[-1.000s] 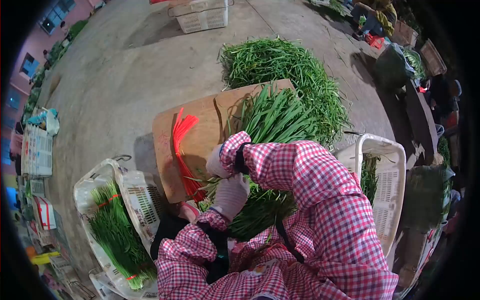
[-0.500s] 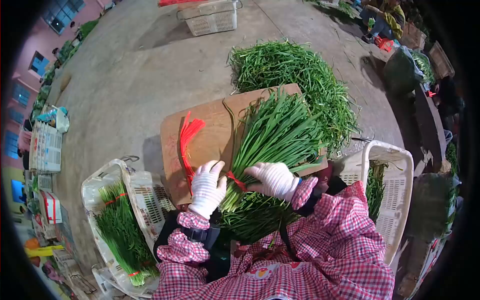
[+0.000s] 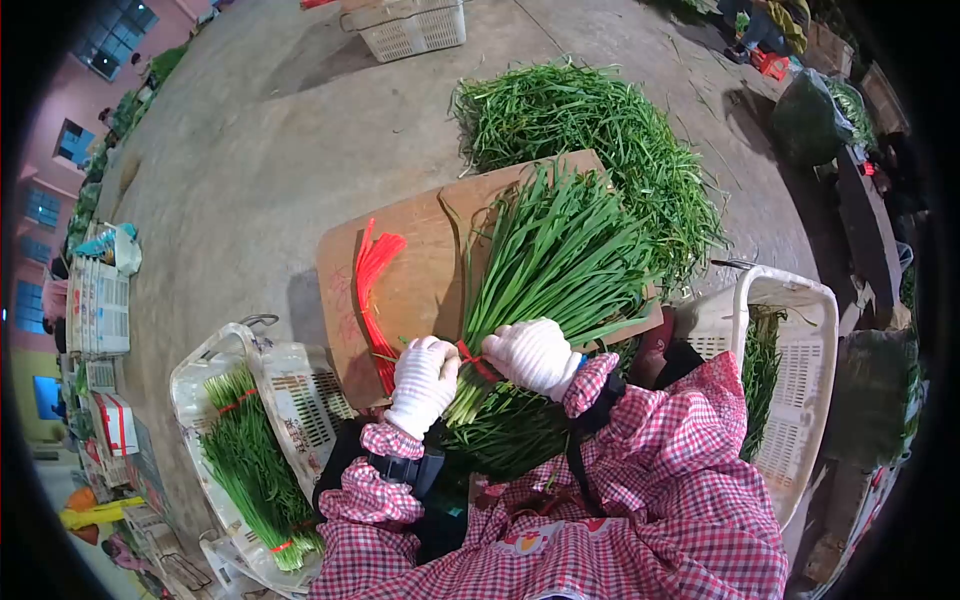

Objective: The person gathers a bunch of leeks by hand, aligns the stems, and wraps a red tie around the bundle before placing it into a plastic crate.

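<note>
A bundle of long green leafy stalks (image 3: 560, 260) lies on a brown board (image 3: 400, 265), with a red tie (image 3: 477, 361) around its pale lower end. My left hand (image 3: 422, 383), in a white glove, is at the left side of the tie, fingers closed on the red tie. On the other side my right hand (image 3: 533, 356), also gloved, has its fingers closed at the tie against the stalks. A bunch of loose red strips (image 3: 373, 285) lies on the board, left of the bundle.
A white crate (image 3: 265, 360) at the left holds tied bundles; another crate (image 3: 815, 370) with greens stands at the right. Loose greens (image 3: 590, 130) are heaped behind the board. Farther off are a white basket (image 3: 415, 32) and a seated person (image 3: 775, 25).
My fingers have closed in at the red tie, the right hand turning over beside it. The whole view has shifted slightly.
</note>
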### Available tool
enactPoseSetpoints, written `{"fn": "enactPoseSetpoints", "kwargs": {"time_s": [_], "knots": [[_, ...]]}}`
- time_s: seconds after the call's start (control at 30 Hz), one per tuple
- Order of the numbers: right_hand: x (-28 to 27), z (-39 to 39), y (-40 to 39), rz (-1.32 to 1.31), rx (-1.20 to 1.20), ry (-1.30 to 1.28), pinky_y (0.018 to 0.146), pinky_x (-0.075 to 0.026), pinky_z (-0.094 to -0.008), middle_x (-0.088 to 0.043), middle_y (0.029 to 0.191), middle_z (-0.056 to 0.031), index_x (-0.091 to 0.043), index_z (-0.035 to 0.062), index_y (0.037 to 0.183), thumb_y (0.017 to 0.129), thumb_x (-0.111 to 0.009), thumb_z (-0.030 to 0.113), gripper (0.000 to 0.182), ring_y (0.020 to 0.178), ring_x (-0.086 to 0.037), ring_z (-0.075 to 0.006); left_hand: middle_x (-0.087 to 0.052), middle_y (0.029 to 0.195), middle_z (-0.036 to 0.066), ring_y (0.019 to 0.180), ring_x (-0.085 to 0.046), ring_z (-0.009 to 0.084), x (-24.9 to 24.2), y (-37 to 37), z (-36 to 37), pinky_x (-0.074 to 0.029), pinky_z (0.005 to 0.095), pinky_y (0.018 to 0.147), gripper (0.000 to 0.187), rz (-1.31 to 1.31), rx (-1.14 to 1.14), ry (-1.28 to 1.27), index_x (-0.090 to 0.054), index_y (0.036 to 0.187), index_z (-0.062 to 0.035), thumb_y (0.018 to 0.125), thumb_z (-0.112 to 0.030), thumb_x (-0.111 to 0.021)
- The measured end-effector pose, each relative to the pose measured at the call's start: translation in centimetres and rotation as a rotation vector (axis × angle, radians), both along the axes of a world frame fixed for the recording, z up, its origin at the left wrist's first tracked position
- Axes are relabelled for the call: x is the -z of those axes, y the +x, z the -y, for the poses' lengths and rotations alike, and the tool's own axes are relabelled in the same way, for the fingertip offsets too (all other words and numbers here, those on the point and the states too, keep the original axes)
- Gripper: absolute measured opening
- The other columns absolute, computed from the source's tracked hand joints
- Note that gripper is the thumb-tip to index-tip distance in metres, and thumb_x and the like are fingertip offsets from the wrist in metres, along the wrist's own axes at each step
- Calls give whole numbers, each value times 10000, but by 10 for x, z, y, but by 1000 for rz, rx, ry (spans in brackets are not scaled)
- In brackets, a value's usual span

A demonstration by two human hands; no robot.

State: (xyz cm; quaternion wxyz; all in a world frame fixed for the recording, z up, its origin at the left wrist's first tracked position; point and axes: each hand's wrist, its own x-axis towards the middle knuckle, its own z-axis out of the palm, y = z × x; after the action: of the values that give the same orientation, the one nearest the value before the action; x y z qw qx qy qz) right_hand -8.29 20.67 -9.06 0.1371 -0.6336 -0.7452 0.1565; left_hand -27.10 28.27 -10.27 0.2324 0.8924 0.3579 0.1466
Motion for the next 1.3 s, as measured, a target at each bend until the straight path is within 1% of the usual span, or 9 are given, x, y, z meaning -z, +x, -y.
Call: {"fn": "enactPoseSetpoints", "kwargs": {"time_s": [0.2,0.3,0.43,0.53,0.67,0.9,1.0,1.27,1.3], "knots": [[2,-21,-11,-69,137,27,586,-515,-392,-627,733,-74,-612,120,802,798,-577,245,129,693,-646,-271,-586,764,102,776,-561,317,-25,26,38,-450,436,710,90,31,245,-4,-604,725,-85,754,-165,-632],[-2,21,-5,-513,440,371,622,-516,-364,-638,821,-109,-641,105,955,821,-650,206,168,736,-644,-281,-616,821,105,769,-593,278,-52,23,10,-463,384,736,67,304,-14,-169,-630,788,-54,751,-102,-659],[38,88,-30,-1586,881,-520,504,-453,-252,-595,708,18,-650,86,973,877,-661,287,223,595,-573,-111,-565,1202,213,1120,-536,337,-1,19,-34,-411,390,977,510,247,-143,-208,-529,1213,29,801,-214,-706],[65,99,-45,-1916,1009,-465,713,-530,-339,-590,1033,-57,-470,50,1270,868,-669,291,509,868,-601,-156,-510,1285,264,1206,-489,358,85,14,-43,-371,400,1029,669,109,-165,-515,-460,1300,42,809,-350,-690],[70,69,-40,-2159,1191,-88,905,-463,-444,-539,1252,-60,-301,69,1396,881,-654,282,661,1116,-524,-183,-476,1324,279,1253,-456,342,58,25,-27,-361,360,1036,774,79,-149,-652,-404,1325,91,800,-397,-695],[59,111,-25,-1838,790,-289,968,-411,-342,-619,1174,-35,-545,70,1254,864,-678,328,486,1050,-574,-174,-606,1155,33,1050,-534,140,13,11,42,-408,299,931,536,97,-81,-1389,-534,1254,-12,905,-415,-584],[47,113,-14,-1611,589,-207,934,-442,-321,-629,1150,-53,-557,38,1228,842,-702,218,449,1029,-571,-151,-581,1215,46,1115,-515,157,16,-2,57,-383,324,981,541,142,184,-1173,-519,1278,-11,896,-385,-598],[-121,32,35,-1293,89,219,869,-465,-326,-629,1074,-63,-543,21,1193,783,-760,195,496,967,-567,-155,-643,1090,53,973,-608,167,-141,26,34,-485,308,843,423,787,85,-545,-573,1143,-21,778,-137,-753],[-130,24,37,-1282,52,227,860,-468,-326,-634,1058,-59,-552,25,1178,780,-764,210,488,958,-567,-153,-664,1047,59,949,-627,173,-150,20,29,-494,313,837,371,604,34,-445,-601,1094,-23,769,-116,-755]]}}
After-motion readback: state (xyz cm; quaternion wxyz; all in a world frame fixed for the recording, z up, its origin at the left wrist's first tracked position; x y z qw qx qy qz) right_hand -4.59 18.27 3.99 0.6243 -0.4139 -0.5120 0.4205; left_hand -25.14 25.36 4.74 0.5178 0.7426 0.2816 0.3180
